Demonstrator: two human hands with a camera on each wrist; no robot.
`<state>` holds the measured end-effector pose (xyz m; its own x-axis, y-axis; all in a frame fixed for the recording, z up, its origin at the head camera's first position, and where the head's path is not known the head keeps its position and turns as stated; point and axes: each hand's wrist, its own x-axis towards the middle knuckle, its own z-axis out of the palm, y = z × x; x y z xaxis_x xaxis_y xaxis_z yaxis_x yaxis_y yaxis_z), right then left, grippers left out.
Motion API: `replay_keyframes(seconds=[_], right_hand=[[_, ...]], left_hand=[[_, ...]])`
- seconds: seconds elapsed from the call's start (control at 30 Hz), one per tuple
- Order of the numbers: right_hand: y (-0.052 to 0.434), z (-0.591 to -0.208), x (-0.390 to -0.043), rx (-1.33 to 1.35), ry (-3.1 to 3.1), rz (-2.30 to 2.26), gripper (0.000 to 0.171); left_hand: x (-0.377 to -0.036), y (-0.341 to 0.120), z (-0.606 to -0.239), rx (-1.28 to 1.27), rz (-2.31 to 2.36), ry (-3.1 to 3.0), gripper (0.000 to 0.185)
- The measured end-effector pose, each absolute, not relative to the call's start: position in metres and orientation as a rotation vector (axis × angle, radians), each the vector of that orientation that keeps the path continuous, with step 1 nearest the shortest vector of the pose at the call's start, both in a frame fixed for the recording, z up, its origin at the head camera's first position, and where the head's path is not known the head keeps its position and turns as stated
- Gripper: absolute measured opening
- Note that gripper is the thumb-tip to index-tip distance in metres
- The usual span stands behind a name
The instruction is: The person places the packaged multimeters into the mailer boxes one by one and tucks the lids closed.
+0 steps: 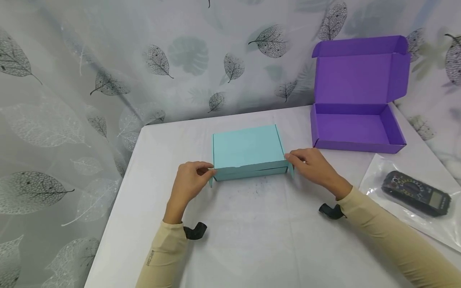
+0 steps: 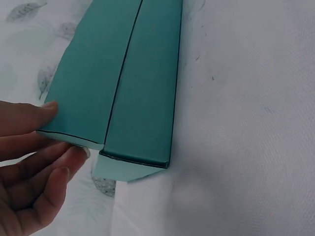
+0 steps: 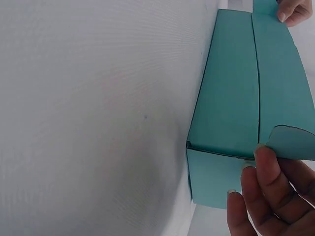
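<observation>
A light turquoise cardboard mailer box [image 1: 248, 147] lies on the white table with its lid lowered and its front flap hanging over the front wall. The left hand [image 1: 192, 180] pinches the left end of the lid's front flap; in the left wrist view the thumb [image 2: 37, 118] lies on the outside and the other fingers behind. At the right front corner, the right hand [image 1: 309, 164] holds the lid's edge by a small side tab [image 3: 293, 142]. Its thumb is mostly hidden in the right wrist view. Small tabs stick out at both front corners.
An open purple box [image 1: 360, 128] stands at the back right, its lid upright. Nearer, a black multimeter [image 1: 415, 193] lies on a clear plastic bag [image 1: 374, 176]. Behind the table [image 1: 248, 240] hangs a leaf-patterned curtain [image 1: 194, 80].
</observation>
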<state>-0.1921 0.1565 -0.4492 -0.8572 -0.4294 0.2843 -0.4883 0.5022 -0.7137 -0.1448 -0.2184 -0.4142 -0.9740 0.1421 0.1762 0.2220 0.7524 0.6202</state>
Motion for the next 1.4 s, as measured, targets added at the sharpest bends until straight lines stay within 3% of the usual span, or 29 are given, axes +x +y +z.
replay_keyframes(seconds=[0.23, 0.57, 0.97, 1.23, 1.4], right_hand=[[0.157, -0.446, -0.190, 0.789, -2.697, 1.297, 0.038], [0.160, -0.449, -0.189, 0.707, -2.739, 1.320, 0.029], [0.160, -0.450, -0.186, 0.662, -2.755, 1.264, 0.013], [0.162, -0.445, -0.179, 0.579, -2.838, 1.250, 0.008], [0.161, -0.441, -0.175, 0.551, -2.892, 1.277, 0.014]], left_hand=[[-0.141, -0.220, -0.409, -0.222, -1.138, -2.866, 0.030], [-0.140, -0.219, -0.411, -0.222, -1.231, -2.850, 0.017], [-0.137, -0.219, -0.412, -0.167, -1.261, -2.869, 0.023], [-0.134, -0.218, -0.416, -0.102, -1.288, -2.911, 0.049], [-0.133, -0.218, -0.416, -0.102, -1.306, -2.903, 0.055]])
